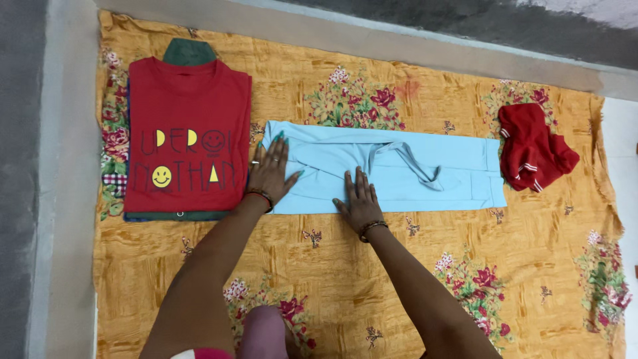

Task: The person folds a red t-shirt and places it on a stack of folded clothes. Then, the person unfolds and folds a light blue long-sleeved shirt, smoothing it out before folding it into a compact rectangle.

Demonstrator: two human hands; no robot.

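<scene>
A light blue garment [425, 174] lies folded lengthwise on an orange floral sheet [372, 279], with a drawstring loop on top near its middle. My left hand [271, 174] rests flat on the garment's left end, fingers spread. My right hand [359, 199] presses flat on its lower edge a little to the right. Neither hand grips anything.
A stack of folded clothes topped by a red printed T-shirt [187, 139] lies just left of my left hand. A crumpled red garment with white stripes [533, 150] sits at the blue garment's right end. Grey floor borders the sheet on the left and far side.
</scene>
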